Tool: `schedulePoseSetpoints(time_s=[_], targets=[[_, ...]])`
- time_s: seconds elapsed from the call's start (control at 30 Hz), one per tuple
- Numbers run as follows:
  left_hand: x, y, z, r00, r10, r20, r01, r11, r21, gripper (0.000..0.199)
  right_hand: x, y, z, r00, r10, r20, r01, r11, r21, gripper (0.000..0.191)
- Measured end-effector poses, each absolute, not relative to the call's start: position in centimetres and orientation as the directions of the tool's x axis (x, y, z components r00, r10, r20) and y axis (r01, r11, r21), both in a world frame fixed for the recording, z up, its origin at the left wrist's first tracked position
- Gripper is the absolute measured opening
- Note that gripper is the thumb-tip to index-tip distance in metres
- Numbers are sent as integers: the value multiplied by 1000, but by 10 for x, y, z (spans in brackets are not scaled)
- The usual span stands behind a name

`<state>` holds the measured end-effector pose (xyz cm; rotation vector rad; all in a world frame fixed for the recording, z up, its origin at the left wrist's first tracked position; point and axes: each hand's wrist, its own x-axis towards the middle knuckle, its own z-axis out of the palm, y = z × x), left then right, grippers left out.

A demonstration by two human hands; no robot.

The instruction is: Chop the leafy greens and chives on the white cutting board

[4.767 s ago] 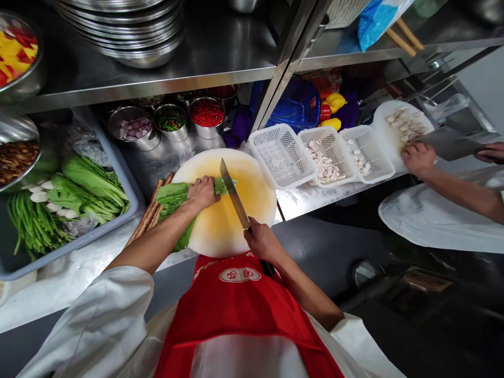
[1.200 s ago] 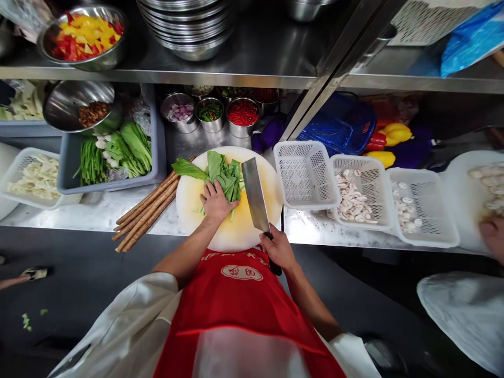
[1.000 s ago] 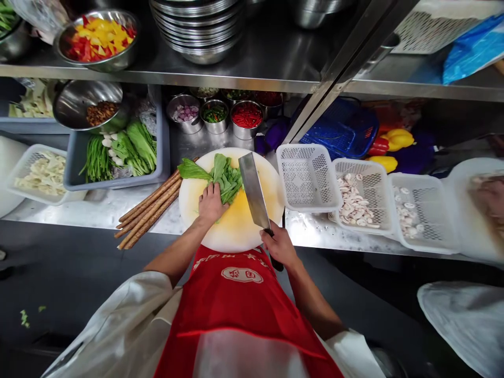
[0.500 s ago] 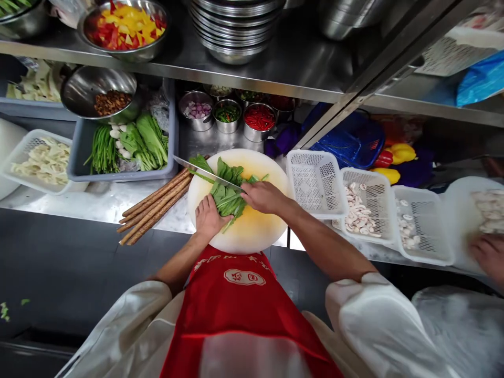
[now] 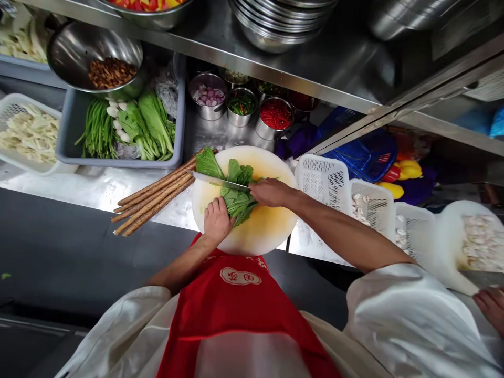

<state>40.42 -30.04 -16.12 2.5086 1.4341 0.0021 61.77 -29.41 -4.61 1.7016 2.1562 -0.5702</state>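
My right hand [image 5: 271, 192] is closed around the handle of a kitchen knife [image 5: 214, 180]. Its long blade points left across a pile of leafy greens [image 5: 236, 202] on the round white cutting board [image 5: 271, 231]. My left hand [image 5: 217, 219] holds the near side of the greens with bent fingers, just below the blade. One large loose leaf [image 5: 209, 163] rests beyond the blade, near the board's far left edge. The blade's lower edge is partly lost among the leaves, so its depth of cut cannot be told.
Long brown roots [image 5: 155, 199] lie left of the board, near a grey bin [image 5: 118, 160] of vegetables. White baskets [image 5: 323, 178] line the right side. Steel cups [image 5: 275, 118] stand behind, under a steel shelf [image 5: 315, 84]. At far right, another person's hand [image 5: 492, 307] is near a second board [image 5: 449, 231].
My view has shifted, and the other person's board shows more fully. The knife and both hands stay at the greens; the large leaf now lies more apart, left of the pile.
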Motion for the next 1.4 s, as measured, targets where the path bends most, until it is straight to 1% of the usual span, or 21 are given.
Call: schedulePoseSetpoints(time_s=[0.2,0.33,0.47,0.63,0.8,0.9,0.97,1.07,1.13,1.2,1.3,1.4], targets=[[407,-302,-165,479,866,-142,867,-441,232,79,618,-287,-29,-254,830,-496,967,223,-123,30],[407,-303,-165,468,869,-161,870,-421,257,79,615,-286,-27,-282,819,-499,959,236,-154,32],[408,-303,-163,465,867,-179,874,-417,250,78,614,-283,-41,-286,794,-536,958,250,-141,30],[409,-304,-163,467,867,-171,873,-422,245,80,609,-284,-74,-249,820,-515,968,229,-103,32],[408,-305,-164,474,872,-124,873,-447,194,80,605,-282,-96,-236,876,-422,970,189,-149,34],[408,-306,-165,449,889,-92,881,-424,211,81,608,-280,-90,-203,919,-337,971,145,-191,32],[407,-308,-164,423,903,-78,884,-393,254,87,611,-288,-77,-168,951,-259,970,113,-216,31],[407,-312,-164,396,914,-85,882,-354,310,106,616,-321,-49,-95,978,-188,970,49,-239,30],[407,-316,-164,400,912,-94,880,-354,317,115,617,-355,-34,-33,977,-212,968,-21,-249,29],[408,-320,-164,411,906,-96,881,-368,299,116,617,-392,-25,27,958,-287,960,-105,-261,27],[411,-323,-165,405,910,-88,893,-373,252,110,618,-440,-27,84,902,-424,945,-207,-253,24],[416,-325,-166,386,919,-74,904,-361,228,101,619,-464,-37,101,851,-515,947,-241,-211,24]])
